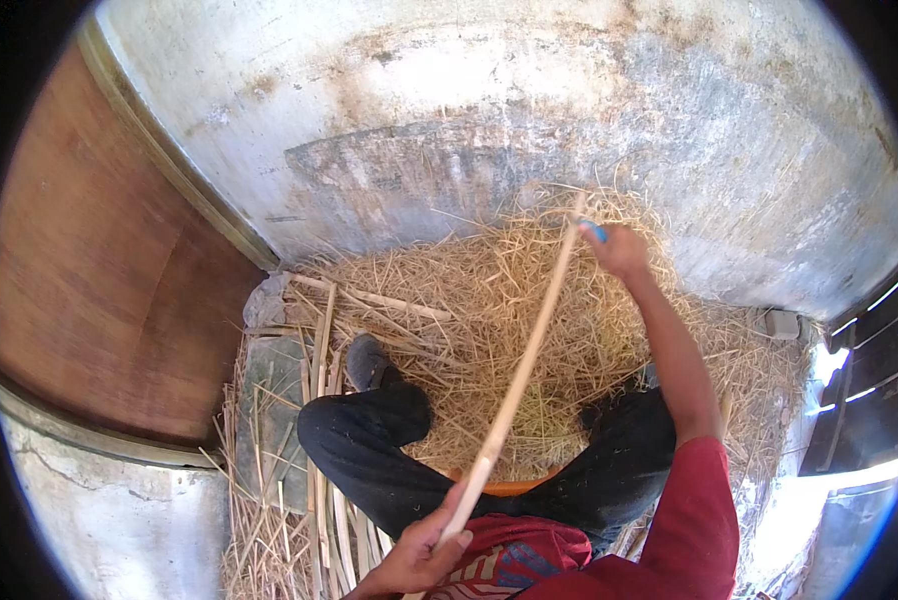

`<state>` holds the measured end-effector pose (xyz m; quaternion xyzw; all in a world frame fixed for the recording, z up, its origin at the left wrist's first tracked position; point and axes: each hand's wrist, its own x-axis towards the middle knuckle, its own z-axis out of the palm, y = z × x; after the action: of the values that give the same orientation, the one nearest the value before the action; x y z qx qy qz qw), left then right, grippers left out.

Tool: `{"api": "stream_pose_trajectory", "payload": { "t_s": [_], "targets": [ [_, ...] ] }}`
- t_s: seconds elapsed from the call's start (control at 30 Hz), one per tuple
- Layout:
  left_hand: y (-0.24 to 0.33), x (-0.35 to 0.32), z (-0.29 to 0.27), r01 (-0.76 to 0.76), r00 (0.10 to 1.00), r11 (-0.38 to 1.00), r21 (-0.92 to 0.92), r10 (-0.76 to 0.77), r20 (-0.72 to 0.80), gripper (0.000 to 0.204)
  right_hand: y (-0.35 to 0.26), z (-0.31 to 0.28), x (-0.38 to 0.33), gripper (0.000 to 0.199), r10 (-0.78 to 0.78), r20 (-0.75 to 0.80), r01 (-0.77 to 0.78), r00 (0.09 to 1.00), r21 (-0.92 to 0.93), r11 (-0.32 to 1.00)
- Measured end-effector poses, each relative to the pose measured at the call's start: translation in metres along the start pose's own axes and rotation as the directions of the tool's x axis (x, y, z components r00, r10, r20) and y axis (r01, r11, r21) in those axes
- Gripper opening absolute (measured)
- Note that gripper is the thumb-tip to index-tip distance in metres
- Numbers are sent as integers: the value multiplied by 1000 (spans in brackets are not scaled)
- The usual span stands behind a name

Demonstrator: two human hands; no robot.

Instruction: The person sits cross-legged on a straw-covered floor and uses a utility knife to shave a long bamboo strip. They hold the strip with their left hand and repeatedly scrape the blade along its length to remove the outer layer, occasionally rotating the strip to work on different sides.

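Observation:
A long pale bamboo strip [522, 378] slants from my lap up and away to the far right. My left hand [425, 553] is closed round its near end, close to my shirt. At the far end, my right arm is stretched out and my right hand [621, 250] grips a small tool with a blue handle [594, 230], right against the strip. The tool's working end is too small to make out. Beneath the strip lies a thick heap of straw-like shavings [509, 290], between and beyond my bent legs.
Several split bamboo strips [321, 350] lie to my left beside a flat stone slab [274, 410]. A stained plastered wall [529, 120] rises behind the shavings. A brown wooden door [109, 260] stands at the left, a small block [781, 324] at the right, near dark boards [864, 390].

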<state>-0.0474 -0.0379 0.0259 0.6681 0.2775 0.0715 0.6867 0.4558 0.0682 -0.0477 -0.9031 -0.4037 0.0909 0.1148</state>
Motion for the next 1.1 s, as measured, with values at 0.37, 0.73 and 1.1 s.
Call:
{"api": "stream_pose_trajectory", "payload": {
  "t_s": [0.37, 0.73, 1.1],
  "targets": [
    [21, -4, -7, 103, 990, 981, -162, -116, -74, 63, -21, -23, -59, 83, -92, -19, 94, 996, 196, 976],
    [33, 13, -4, 28, 988, 991, -129, -47, -146, 60, -95, -12, -157, 68, -650, -113, 656, 751, 14, 755],
    [34, 13, -6, 56, 991, 966, -251, -84, -104, 60, -85, -7, -132, 58, -689, -168, 699, 705, -4, 715]
  ]
}}
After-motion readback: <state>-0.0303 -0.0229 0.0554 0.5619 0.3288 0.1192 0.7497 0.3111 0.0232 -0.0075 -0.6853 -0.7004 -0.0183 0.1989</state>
